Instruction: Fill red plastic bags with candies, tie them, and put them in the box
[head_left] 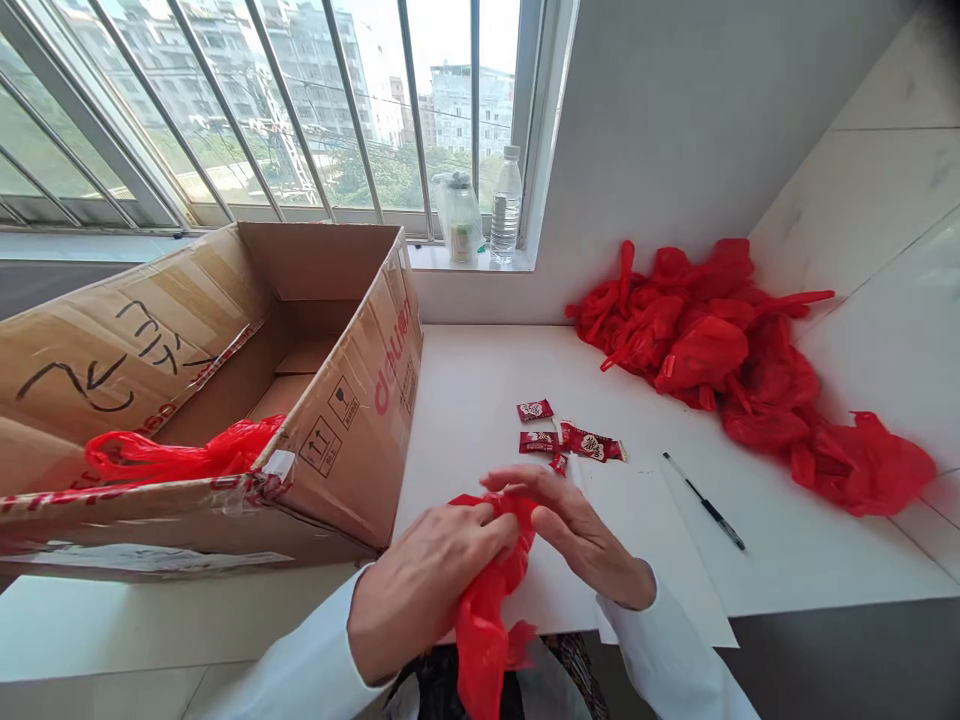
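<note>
My left hand (424, 585) and my right hand (577, 530) meet at the front edge of the white table (480, 400), both pinching the top of a red plastic bag (487, 600) that hangs down between them. Just beyond my fingers lie several small red sweet packets (570, 440) on the table. White sleeves cover both my wrists.
A large open cardboard box (225, 400) with a red bag (180, 455) inside stands at the left. A heap of red bags (735, 350) lies at the back right by the wall. A black pen (705, 500) and a white sheet (645, 520) lie right of my hands. Two bottles (506, 205) stand on the sill.
</note>
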